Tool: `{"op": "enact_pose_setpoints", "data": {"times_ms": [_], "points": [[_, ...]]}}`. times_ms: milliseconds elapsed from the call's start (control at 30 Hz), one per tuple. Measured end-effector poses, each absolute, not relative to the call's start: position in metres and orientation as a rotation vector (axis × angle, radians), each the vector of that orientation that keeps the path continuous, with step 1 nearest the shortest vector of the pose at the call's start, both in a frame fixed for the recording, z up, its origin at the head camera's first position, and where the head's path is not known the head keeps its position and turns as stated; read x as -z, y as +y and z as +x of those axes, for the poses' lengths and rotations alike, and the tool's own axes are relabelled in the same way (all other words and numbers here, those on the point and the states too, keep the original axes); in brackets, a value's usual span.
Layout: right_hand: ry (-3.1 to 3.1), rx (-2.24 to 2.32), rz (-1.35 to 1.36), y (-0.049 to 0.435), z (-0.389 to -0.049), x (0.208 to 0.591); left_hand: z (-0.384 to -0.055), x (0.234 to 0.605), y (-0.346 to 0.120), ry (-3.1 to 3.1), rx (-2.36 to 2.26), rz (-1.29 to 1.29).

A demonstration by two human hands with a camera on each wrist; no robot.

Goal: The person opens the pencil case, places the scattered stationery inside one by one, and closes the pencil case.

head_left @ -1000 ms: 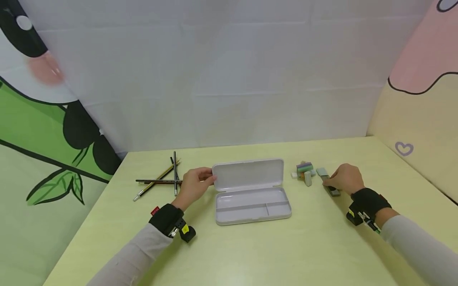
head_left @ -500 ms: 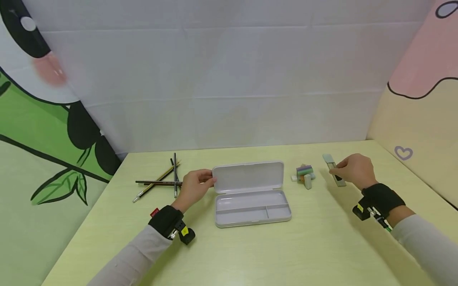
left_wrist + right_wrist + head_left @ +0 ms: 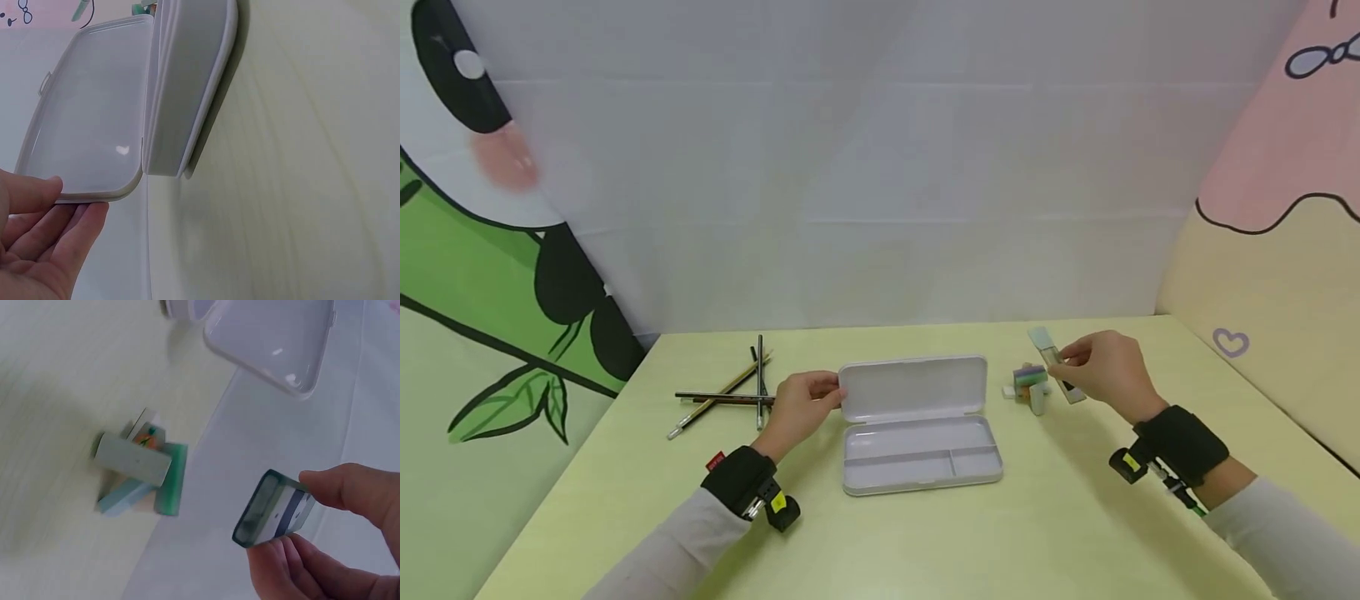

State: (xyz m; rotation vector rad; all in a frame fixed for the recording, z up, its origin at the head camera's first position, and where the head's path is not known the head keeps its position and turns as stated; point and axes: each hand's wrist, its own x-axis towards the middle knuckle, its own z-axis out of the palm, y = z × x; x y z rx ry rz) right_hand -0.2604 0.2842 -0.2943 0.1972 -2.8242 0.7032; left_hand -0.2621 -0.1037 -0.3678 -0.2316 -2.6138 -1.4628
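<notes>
Closest are two pale sleeves (image 3: 673,546), and each wrist wears a black band (image 3: 1182,446). Past them, the box (image 3: 895,473) sits open on the yellow table (image 3: 887,550). It has one long space at the back and two shorter ones in front. The left hand (image 3: 797,410) pinches the left edge of the lid (image 3: 913,390), thumb inside and fingers behind, and the lid stands up. Left of that hand, some pencils (image 3: 722,398) lie crossed over each other. The right hand (image 3: 1108,371) pinches a block (image 3: 275,509) between thumb and fingers. The block is up off the table, tilted, right of the box, near the little pile (image 3: 134,456) of small blocks. Farthest back is a white wall (image 3: 850,167) with creases.
</notes>
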Motion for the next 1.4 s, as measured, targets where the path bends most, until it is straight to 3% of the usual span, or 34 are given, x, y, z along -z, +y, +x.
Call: {"op": "enact_pose_setpoints", "data": {"times_ms": [533,867,1400], "points": [[-2.742,-0.885,0.606,0.207,-0.231,0.285,-0.264,0.369,-0.105,-2.584,1.448,-0.23],[-2.682,-0.883,1.037,0.178,-0.236,0.31,-0.266,0.378,-0.105,-2.558,1.469,-0.241],[-2.709,-0.791,1.371,0.153,-0.238,0.343,-0.264,0.378,-0.103,-2.55,1.449,-0.243]]}}
